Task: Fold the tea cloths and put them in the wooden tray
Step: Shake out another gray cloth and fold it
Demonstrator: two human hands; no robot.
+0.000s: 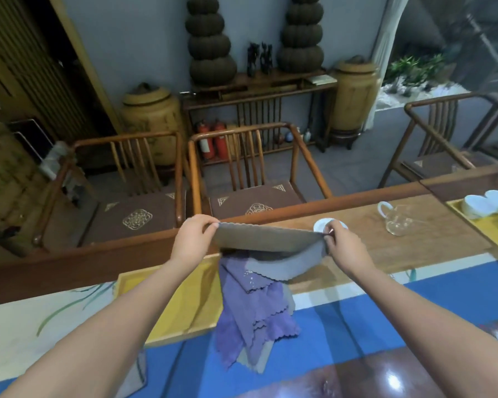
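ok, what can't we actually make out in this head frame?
- Wooden tray: near part covered by the left forearm, right edge by the purple cloths.
- Pile count: layers overlap, can't tell.
- Grey cloth between left hand and right hand: far face hidden.
- Right tray: cut off by frame edge.

Dim soft indoor light, glare on glossy tabletop, wide-angle bending at edges, slight overall blur

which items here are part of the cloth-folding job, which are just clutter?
Job:
- grey cloth, held taut by left hand and right hand
- purple cloths, in a heap
- wooden tray

Clutter:
- glass pitcher
- white cups on the far tray
- white saucer
- chairs
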